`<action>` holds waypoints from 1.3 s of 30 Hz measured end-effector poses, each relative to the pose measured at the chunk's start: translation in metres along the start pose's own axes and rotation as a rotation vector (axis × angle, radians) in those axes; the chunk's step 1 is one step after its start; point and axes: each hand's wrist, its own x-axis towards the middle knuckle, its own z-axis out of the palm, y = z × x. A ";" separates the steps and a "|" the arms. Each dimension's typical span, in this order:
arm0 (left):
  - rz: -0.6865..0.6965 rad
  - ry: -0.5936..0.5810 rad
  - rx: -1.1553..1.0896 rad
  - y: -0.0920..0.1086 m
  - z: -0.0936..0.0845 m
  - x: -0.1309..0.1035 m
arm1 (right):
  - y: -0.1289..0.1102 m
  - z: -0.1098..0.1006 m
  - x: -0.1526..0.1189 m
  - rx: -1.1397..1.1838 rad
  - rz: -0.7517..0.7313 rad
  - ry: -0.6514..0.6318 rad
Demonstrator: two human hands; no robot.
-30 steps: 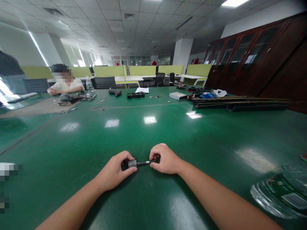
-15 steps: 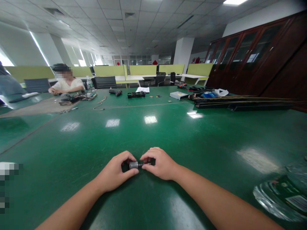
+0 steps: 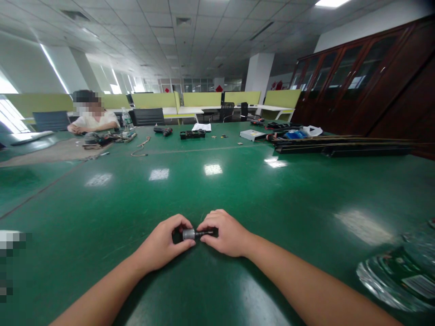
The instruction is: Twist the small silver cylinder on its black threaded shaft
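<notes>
A small grey metal cylinder (image 3: 189, 234) with a thin dark ridged shaft (image 3: 205, 233) lies low over the table before me, its shaft pointing right. I cannot tell its exact kind. My left hand (image 3: 168, 242) curls round the cylinder, forefinger at the far side and thumb at the near side. Around the shaft, the fingers and thumb of my right hand (image 3: 227, 233) are bent into a pinch, with the shaft's end showing inside the curl. The hands are close but do not touch each other.
The green table (image 3: 176, 185) reaches far ahead. At right stands a clear plastic bottle (image 3: 401, 276). Farther off are a drill-like tool (image 3: 163, 131), a black part (image 3: 192, 134), a silver box (image 3: 252, 135) and long black rails (image 3: 302, 146). A person (image 3: 93, 117) sits at the far left.
My right fingers and thumb have shifted slightly, and more of the shaft shows between them. The left hand stays at the cylinder. Someone at the far left edge has left the view.
</notes>
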 end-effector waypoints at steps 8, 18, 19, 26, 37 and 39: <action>-0.004 0.006 0.004 0.001 -0.001 0.000 | -0.002 0.000 0.000 -0.006 -0.005 -0.004; -0.012 0.003 -0.004 0.004 -0.001 0.000 | -0.002 0.001 0.000 -0.024 -0.005 -0.019; -0.014 0.002 -0.005 0.004 -0.001 0.000 | -0.001 0.000 0.000 -0.023 -0.003 -0.020; -0.011 0.004 -0.005 0.003 -0.001 -0.001 | -0.002 0.001 0.000 -0.017 0.002 -0.004; -0.021 -0.007 -0.019 0.004 -0.002 0.000 | 0.000 0.001 0.000 -0.024 -0.005 0.031; -0.024 -0.010 -0.021 0.004 -0.001 0.000 | 0.001 0.002 0.000 -0.019 -0.002 0.036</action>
